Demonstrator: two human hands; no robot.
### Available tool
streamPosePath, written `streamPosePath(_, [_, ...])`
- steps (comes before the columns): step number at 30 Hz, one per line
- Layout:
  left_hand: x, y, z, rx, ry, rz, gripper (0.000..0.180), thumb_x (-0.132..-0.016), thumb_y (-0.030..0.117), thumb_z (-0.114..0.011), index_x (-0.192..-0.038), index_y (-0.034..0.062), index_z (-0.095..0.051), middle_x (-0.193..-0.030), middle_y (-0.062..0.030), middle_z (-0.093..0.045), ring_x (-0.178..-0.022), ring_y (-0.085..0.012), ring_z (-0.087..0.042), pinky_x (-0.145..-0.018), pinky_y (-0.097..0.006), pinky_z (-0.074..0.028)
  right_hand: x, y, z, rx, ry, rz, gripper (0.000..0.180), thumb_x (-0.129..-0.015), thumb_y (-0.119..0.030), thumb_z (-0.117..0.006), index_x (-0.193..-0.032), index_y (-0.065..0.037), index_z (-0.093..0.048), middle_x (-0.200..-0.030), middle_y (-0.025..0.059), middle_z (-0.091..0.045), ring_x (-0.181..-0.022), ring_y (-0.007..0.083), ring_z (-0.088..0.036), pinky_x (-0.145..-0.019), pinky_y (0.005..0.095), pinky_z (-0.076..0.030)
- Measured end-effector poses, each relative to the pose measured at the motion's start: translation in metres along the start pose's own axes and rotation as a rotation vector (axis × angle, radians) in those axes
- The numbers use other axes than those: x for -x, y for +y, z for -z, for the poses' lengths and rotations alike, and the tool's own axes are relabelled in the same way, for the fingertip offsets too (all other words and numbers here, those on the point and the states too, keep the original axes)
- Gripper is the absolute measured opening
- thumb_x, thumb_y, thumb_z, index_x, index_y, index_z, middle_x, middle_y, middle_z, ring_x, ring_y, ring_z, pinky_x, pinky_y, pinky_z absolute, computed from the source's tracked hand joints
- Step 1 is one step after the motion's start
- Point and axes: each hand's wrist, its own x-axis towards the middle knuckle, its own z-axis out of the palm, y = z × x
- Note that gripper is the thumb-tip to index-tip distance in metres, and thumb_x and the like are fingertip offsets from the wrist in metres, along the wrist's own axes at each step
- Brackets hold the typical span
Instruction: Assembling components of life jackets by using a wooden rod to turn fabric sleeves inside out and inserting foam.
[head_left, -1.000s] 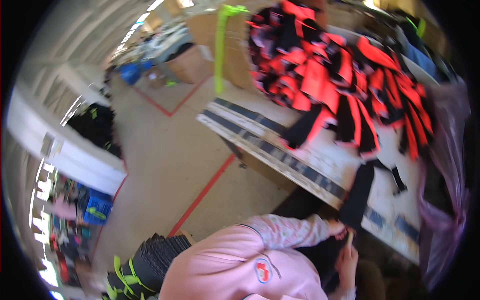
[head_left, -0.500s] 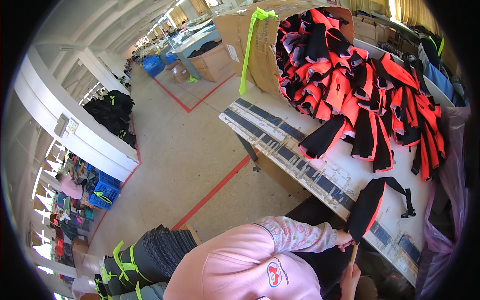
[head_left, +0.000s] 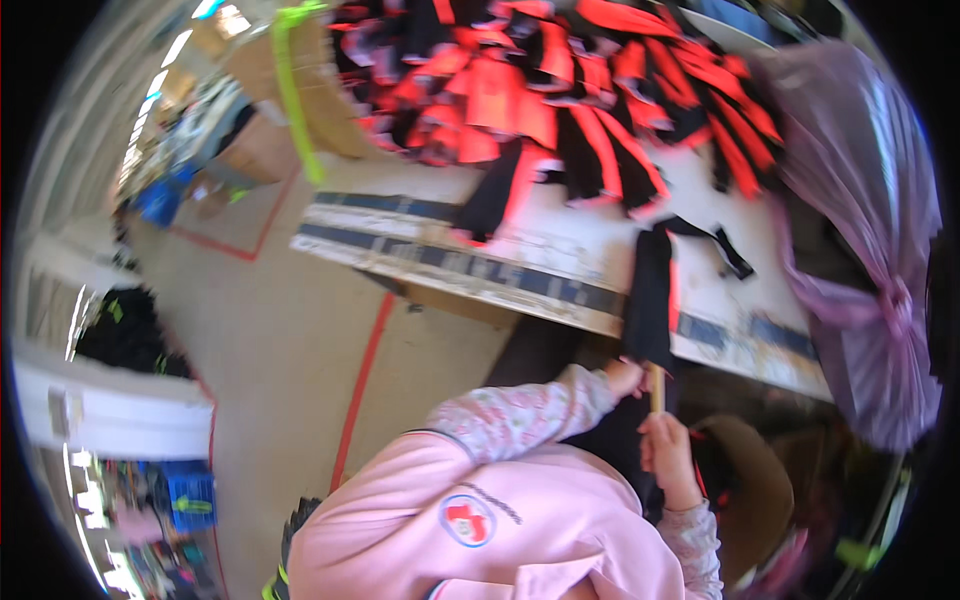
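Person's own body, seen from above. Left arm: sleeve in a pale floral print, bent at the elbow, forearm reaching up toward the table [head_left: 560, 255] edge. Left hand [head_left: 625, 377]: just below the table edge, fingers closed in a pinch. Right arm: forearm rising from the lower edge, cuff at the wrist. Right hand [head_left: 668, 452]: below the left hand, further from the table, fingers curled shut in a grip.

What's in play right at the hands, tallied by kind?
Hands: 2, left hand and right hand
Wooden stick: 1
Black fabric sleeve over the stick: 1
Purple plastic bag: 1
Heap of red-and-black pieces: 1
Total: 6
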Motion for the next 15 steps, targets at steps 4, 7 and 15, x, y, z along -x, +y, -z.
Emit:
streamPosePath(4, [0.002, 0.003, 0.004, 0.135, -0.072, -0.091, 0.033, -0.096, 0.026, -0.039, -0.089, 0.0074, -0.065, -0.069, -0.0042, -0.062, -0.052, -0.0097, -0.055, -0.039, -0.023, -0.041, 0.049, 0.026, -0.003, -0.189, -0.005, -0.160, 0.030, -0.097, -0.027, -0.040, -0.080, -0.004, -0.052, -0.055, 0.0013, -0.047, -0.041, 0.0075, -0.040, -0.038, 0.0199, -0.032])
streamPosePath(7, [0.012, 0.017, -0.012, 0.194, -0.075, -0.121, 0.029, -0.095, 0.024, -0.041, -0.091, 0.0058, -0.063, -0.072, -0.0043, -0.063, -0.051, -0.0093, -0.054, -0.037, -0.022, -0.039, 0.067, 0.038, -0.005, -0.364, 0.011, -0.153, 0.029, -0.098, -0.026, -0.038, -0.081, -0.005, -0.051, -0.054, -0.0005, -0.043, -0.041, 0.0066, -0.035, -0.038, 0.0199, -0.029])
streamPosePath(15, [0.016, 0.017, -0.023, 0.167, -0.022, -0.105, 0.028, -0.095, 0.022, -0.043, -0.100, 0.0036, -0.063, -0.076, -0.0041, -0.063, -0.052, -0.0076, -0.050, -0.040, -0.021, -0.037, 0.001, 0.022, -0.024, -0.726, 0.098, -0.130, 0.026, -0.097, -0.028, -0.040, -0.080, -0.009, -0.046, -0.050, -0.0042, -0.032, -0.034, 0.0065, -0.025, -0.031, 0.0230, -0.020])
